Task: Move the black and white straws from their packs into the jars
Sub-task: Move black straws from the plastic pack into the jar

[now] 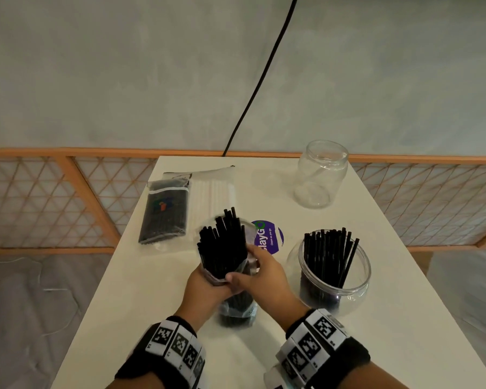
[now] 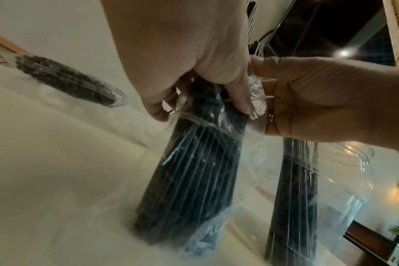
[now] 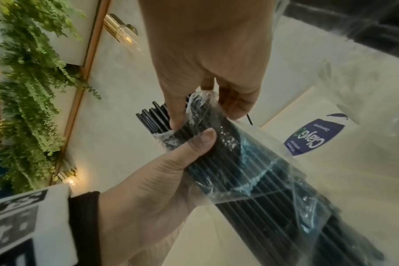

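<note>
An open clear pack of black straws [image 1: 225, 254] stands upright on the white table [image 1: 152, 304], its straws sticking out of the top. My left hand [image 1: 208, 282] grips the pack [image 2: 194, 171] around its upper part. My right hand [image 1: 247, 265] pinches the plastic mouth of the pack [image 3: 239, 171] from the right side. A wide clear jar [image 1: 334, 270] at the right holds several black straws. An empty clear jar [image 1: 320, 175] stands at the far right. A sealed pack of black straws [image 1: 163, 214] and a pack of white straws [image 1: 211, 192] lie at the far left.
A purple round sticker [image 1: 272, 237] lies on the table behind the held pack. A black cable [image 1: 258, 80] hangs down behind the far edge. An orange lattice rail [image 1: 68, 197] runs behind the table on both sides.
</note>
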Motion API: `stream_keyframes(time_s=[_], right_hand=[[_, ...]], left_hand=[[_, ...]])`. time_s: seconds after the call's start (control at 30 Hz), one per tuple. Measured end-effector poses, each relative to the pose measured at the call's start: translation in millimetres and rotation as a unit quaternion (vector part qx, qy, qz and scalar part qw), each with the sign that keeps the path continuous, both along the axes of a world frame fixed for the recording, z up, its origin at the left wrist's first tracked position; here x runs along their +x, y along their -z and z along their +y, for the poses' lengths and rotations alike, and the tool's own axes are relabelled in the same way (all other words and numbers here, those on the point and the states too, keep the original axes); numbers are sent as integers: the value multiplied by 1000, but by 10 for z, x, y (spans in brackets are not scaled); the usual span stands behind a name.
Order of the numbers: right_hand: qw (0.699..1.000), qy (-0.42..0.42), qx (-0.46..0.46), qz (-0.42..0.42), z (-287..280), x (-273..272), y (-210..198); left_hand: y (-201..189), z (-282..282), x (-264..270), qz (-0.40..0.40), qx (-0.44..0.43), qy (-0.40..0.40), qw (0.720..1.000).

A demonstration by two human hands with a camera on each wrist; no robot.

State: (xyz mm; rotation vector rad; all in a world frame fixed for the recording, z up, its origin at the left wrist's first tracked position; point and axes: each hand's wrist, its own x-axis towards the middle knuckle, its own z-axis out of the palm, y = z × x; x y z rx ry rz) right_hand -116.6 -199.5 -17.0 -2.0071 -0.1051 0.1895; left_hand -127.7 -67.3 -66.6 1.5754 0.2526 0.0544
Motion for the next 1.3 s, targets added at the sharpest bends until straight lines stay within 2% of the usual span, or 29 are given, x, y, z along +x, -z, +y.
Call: stream_keyframes(time_s=[0.2,0.37,0.47,0.6,0.77,0.93,1.2,1.3], right_hand=[[999,-8,40,-13,-88,-33,37],[994,-56,85,-39,-181,51,-56],[993,-77,76,-56,-202,92,-14],[993,-82,52,-74,-195,82,52],[984,-102,125,-78,-187,85,-12],[983,-79,162,-36,-173,134,-43],[989,-56,134,40,-173,136,280],[985,-56,149,64,-181,110,332]], left_hand=[[55,-58,-62,-28,-12,5,1000],[-30,-75,21,-57,18,16,998],[-95,-87,35,-81,29,8,996],[-164,-42,1,-101,41,36,993],[-295,-31,19,-106,47,48,992],[-284,-34,45,-90,53,52,993],[29,-65,46,-40,43,61,996],[80,-45,57,-15,32,72,997]])
